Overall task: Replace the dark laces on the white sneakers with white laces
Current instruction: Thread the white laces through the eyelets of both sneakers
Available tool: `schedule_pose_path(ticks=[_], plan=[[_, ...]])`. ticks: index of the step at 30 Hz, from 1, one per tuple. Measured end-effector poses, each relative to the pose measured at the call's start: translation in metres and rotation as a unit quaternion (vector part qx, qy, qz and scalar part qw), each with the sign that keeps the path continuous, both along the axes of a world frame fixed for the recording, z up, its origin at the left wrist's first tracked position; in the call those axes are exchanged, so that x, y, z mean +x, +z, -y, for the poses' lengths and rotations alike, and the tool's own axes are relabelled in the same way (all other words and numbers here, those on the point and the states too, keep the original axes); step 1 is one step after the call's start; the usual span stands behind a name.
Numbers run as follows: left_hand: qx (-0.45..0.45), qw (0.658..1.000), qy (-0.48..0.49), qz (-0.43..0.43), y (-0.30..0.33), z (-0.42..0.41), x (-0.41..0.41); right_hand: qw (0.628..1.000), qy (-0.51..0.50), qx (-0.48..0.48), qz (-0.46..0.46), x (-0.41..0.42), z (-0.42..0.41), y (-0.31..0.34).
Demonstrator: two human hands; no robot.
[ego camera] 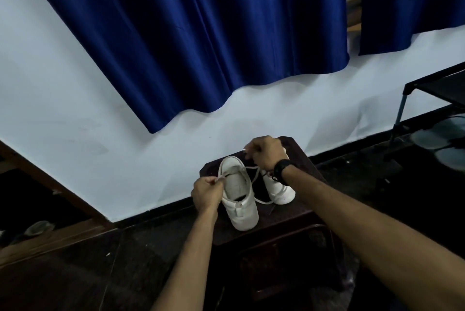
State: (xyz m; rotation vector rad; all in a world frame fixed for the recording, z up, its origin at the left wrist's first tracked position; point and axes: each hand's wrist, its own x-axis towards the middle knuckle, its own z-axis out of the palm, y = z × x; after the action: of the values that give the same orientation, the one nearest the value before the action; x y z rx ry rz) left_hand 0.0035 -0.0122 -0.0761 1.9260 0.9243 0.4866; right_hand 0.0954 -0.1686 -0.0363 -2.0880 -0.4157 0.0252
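Two white sneakers [239,194] stand on a dark wooden stool [297,220]. Left hand [206,192] pinches one white lace [253,177] end; right hand [265,153] grips the other.

both hands [206,192] on white lace [254,175]

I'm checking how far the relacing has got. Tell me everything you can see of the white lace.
The white lace is a thin, flat-looking cord. The left hand pinches it at the nearer sneaker's side; the right hand holds the other end raised. Between them it crosses the sneaker's opening, and a slack loop droops onto the dark stool.
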Motion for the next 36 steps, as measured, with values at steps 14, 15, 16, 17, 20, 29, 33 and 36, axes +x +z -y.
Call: schedule_pose_path(ticks=[14,15,16,17,20,29,33,36], plan=[[-0.384,0.912,-0.025,0.143,-0.038,-0.027,0.009,0.99,0.017,-0.125,0.057,0.007,-0.041,-0.045],[-0.393,0.907,-0.029,0.149,-0.04,-0.028,0.008,0.989,0.012,-0.13,0.07,0.007,-0.042,-0.047],[-0.405,0.901,-0.031,0.156,-0.043,-0.03,0.007,0.987,0.008,-0.137,0.078,0.007,-0.044,-0.05],[-0.41,0.898,-0.032,0.157,-0.045,-0.03,0.007,0.986,0.006,-0.147,0.082,0.006,-0.046,-0.051],[-0.414,0.893,-0.031,0.174,-0.046,-0.027,0.005,0.986,-0.001,-0.153,0.067,0.003,-0.053,-0.052],[-0.415,0.892,-0.023,0.18,-0.053,-0.027,0.005,0.984,-0.015,-0.155,0.083,-0.013,-0.072,-0.067],[-0.404,0.896,-0.014,0.182,-0.055,-0.028,0.007,0.981,-0.007,-0.156,0.117,-0.014,-0.07,-0.067],[-0.392,0.904,-0.013,0.17,-0.057,-0.028,0.009,0.981,-0.003,-0.148,0.125,-0.016,-0.07,-0.066]])
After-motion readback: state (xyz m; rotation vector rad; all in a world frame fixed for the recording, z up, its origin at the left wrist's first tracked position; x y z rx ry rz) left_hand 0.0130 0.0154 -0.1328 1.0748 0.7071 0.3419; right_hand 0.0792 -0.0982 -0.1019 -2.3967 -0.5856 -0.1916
